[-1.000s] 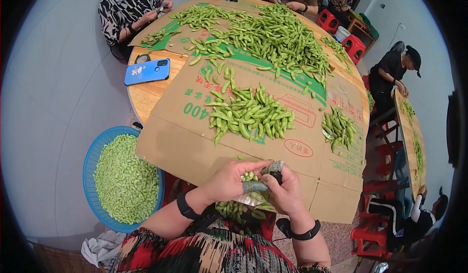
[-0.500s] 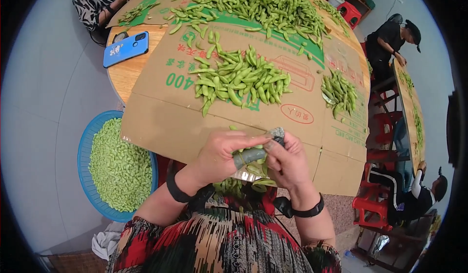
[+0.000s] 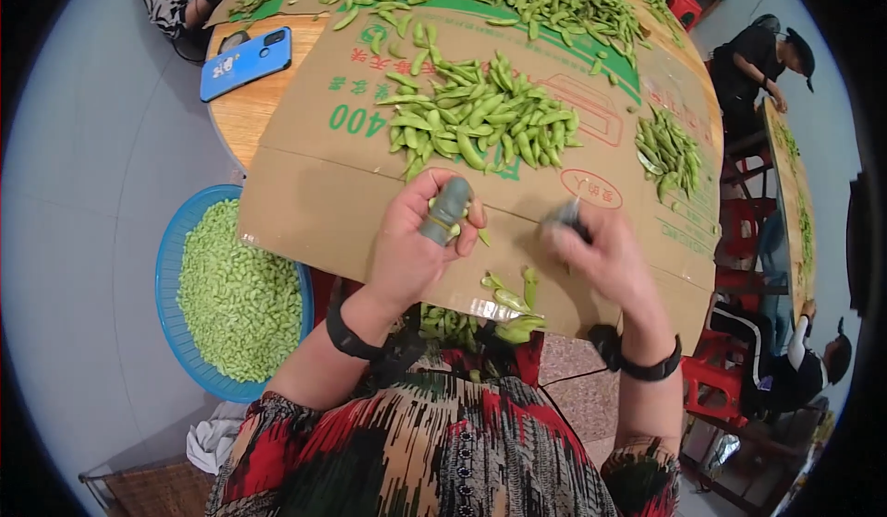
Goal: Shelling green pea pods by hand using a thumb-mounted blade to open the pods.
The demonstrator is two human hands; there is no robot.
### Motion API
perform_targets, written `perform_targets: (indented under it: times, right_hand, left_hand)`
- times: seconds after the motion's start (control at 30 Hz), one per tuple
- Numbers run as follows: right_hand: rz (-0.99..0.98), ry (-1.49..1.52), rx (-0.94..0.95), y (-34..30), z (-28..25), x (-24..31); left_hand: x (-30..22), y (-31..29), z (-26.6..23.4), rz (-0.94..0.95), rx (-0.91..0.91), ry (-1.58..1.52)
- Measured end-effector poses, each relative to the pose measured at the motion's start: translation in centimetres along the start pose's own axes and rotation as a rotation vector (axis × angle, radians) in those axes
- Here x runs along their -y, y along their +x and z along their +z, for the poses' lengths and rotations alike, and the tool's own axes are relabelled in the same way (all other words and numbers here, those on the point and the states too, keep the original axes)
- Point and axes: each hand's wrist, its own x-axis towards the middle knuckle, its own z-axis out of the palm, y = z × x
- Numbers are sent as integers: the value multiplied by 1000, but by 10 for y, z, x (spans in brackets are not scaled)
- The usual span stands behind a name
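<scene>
My left hand (image 3: 416, 235) is curled above the cardboard's near part, a grey cover on its thumb. Pale green shelled beans (image 3: 454, 231) show between its fingers. To its right is my right hand (image 3: 614, 254), blurred by motion, with a dark grey cover on a digit; whether it holds anything is unclear. Several split green pods (image 3: 510, 303) are at the cardboard's near edge between my wrists. More pods (image 3: 447, 323) lie below that edge. Beyond my hands a heap of soybean pods (image 3: 480, 115) rests on the cardboard (image 3: 309, 189).
A blue basket (image 3: 166, 286) of shelled beans stands at the left. A blue phone (image 3: 246, 66) lies on the wooden table (image 3: 240, 129). A small pod pile (image 3: 669, 152) is at right, a large heap (image 3: 527, 4) at back. Other people sit nearby, beside red stools (image 3: 713, 383).
My hands have moved apart, the right one swinging right. The left stays curled with beans. Split pods that were under my hands now show at the cardboard's near edge. The view has shifted slightly.
</scene>
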Motion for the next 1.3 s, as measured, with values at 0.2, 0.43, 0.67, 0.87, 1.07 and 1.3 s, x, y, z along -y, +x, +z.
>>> perform_targets:
  times: [0.2, 0.43, 0.67, 0.87, 1.07, 1.3]
  right_hand:
    - [-18, -877, -254, 49, -15, -17]
    - [-41, -722, -216, 15, -22, 16]
    - [-76, -55, -127, -11, -7, 22]
    - [168, 556, 106, -22, 14, 2]
    - [201, 768, 171, -26, 21, 2]
    - [99, 548, 92, -22, 30, -5]
  left_hand:
    - [-1, 4, -4, -162, 90, -147]
    - [-5, 5, 12, 368, 296, 972]
    - [5, 9, 27, 364, 315, 1140]
    - [4, 10, 29, -205, 55, 15]
    - [12, 4, 25, -170, -6, 61]
    - [26, 6, 22, -24, -6, 220]
